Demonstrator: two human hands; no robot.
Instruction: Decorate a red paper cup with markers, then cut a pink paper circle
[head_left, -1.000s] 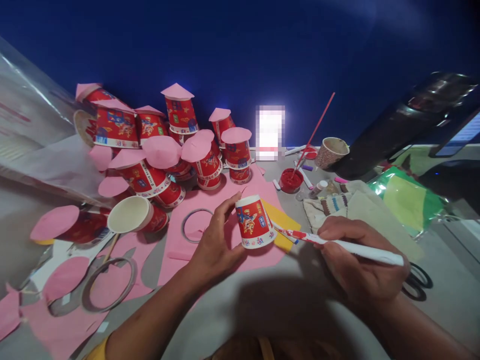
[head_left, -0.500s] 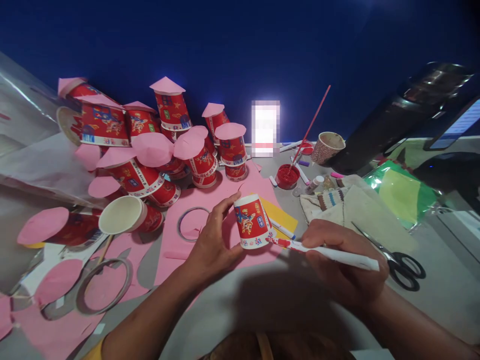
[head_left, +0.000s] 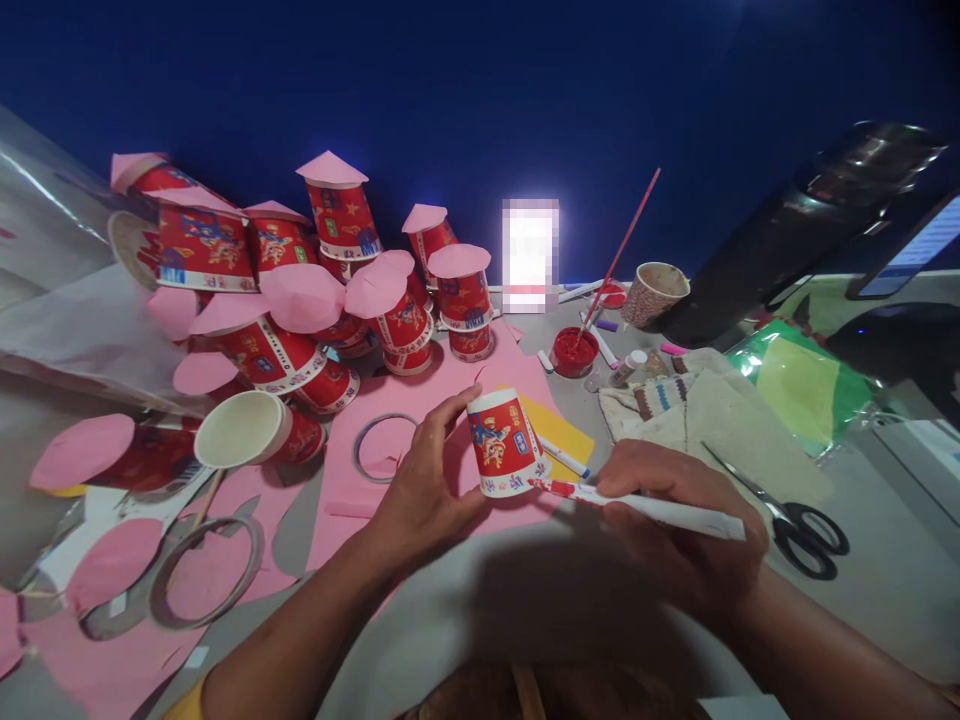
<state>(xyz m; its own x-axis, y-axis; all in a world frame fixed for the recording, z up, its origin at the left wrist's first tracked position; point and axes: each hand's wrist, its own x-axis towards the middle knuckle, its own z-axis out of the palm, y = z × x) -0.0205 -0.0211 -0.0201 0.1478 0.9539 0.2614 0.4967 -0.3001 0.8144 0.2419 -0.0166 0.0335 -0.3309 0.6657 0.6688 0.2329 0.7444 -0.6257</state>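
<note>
My left hand [head_left: 424, 490] grips an upside-down red printed paper cup [head_left: 502, 442] standing on a pink paper sheet [head_left: 390, 470]. My right hand [head_left: 675, 525] is closed round a white paint-stained brush [head_left: 645, 505]. The brush's red tip touches the cup's lower rim on its right side. A yellow paper piece [head_left: 562, 432] with a small marker on it lies just behind the cup.
A heap of red cups with pink paper cones [head_left: 322, 270] fills the back left. Tape rings [head_left: 206, 570] and pink cutouts lie at the left. A red paint pot [head_left: 574, 352], a brown cup [head_left: 652, 292], a cloth [head_left: 712, 420] and scissors [head_left: 795, 525] are to the right.
My right hand moved left with the brush, bringing its tip from beside the cup to the cup's lower rim. The left hand kept its hold on the cup.
</note>
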